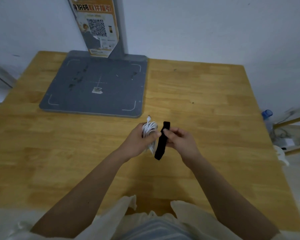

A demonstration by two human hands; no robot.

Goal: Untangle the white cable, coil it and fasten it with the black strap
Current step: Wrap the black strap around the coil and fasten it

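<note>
The left hand (137, 141) is closed around the coiled white cable (150, 131), one plug end poking out toward 12 o'clock. Just beside it at 3 o'clock, the right hand (180, 139) pinches the black strap (161, 144), which hangs toward 6 o'clock. Both forearms reach forward, hands raised above the table (206, 94). A grey base plate (97, 87) lies at 11 o'clock.

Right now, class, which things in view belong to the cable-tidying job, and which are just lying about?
Part of the job:
white cable, coiled in the left hand
black strap, held by the right hand

Just lying about:
grey stand base on the wooden table
poster with QR code
plastic bottle, off the table's right edge
</note>
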